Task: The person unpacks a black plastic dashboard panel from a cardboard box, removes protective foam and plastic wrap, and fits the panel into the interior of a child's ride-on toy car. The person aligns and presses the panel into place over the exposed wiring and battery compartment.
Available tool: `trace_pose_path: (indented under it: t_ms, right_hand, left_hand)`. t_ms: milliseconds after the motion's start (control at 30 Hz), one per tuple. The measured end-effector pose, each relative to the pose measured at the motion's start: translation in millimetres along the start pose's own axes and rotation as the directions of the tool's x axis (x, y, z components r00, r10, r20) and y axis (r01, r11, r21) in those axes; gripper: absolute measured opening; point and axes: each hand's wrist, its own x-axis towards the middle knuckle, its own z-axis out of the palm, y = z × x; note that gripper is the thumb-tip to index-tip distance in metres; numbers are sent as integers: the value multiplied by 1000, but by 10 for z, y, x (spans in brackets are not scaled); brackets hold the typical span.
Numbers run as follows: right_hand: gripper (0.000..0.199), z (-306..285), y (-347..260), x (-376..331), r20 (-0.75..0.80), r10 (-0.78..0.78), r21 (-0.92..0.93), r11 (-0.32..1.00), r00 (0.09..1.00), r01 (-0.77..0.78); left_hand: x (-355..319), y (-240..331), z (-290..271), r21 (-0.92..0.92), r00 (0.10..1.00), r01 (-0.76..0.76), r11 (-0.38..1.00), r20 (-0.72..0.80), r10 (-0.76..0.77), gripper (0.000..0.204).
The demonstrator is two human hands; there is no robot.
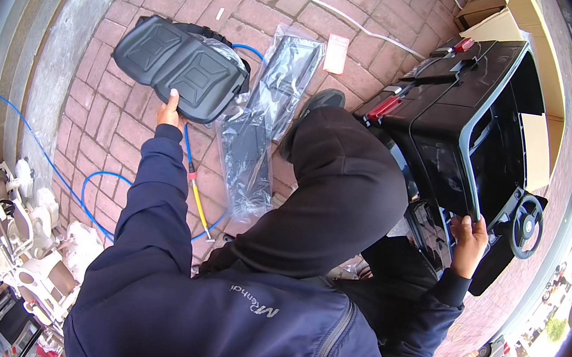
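My left hand [170, 111] is closed on the near edge of a black moulded plastic double seat [201, 84], its thumb lying on top. Straps hang behind the seat. On the right, my right hand [468, 247] grips the lower rim of a black ride-on toy car body [438, 144], which rests tilted on its side with red lights showing. A small black steering wheel [527, 226] is just right of that hand. Between my hands lie black flat parts in a clear plastic bag [250, 152], beside my bent leg.
A blue air hose [86, 188] with a yellow-tubed blow gun [196, 199] crosses the brick paving. A red-and-white paper [336, 54] and a white strip [336, 13] lie farther off. Cardboard [539, 150] stands behind the toy car. Beige plastic items [18, 237] crowd the lower left.
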Motion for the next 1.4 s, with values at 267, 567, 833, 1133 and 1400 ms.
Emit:
trace_pose_path:
  t_ms: [267,567,833,1133,1400]
  right_hand:
    - [21,-5,-45,-18,-6,21,-29,999,1000,-21]
    - [17,50,-169,19,45,15,-45,999,999,-13]
    - [52,25,-611,-18,-78,-261,-344,913,962,219]
    - [92,-198,-566,-147,-21,-567,648,620,824,443]
    - [39,-834,-94,-35,-306,-226,684,623,925,379]
  left_hand:
    - [-669,-1584,-249,925,984,134,356,-82,-156,80]
    - [-1091,-945,683,895,922,-98,436,246,-299,47]
    - [-1780,1790,2645,311,563,-803,509,675,476,34]
    - [-3305,1386,5097,-302,237,-83,950,920,313,54]
    - [-3222,321,6079,-59,279,291,955,960,-26,53]
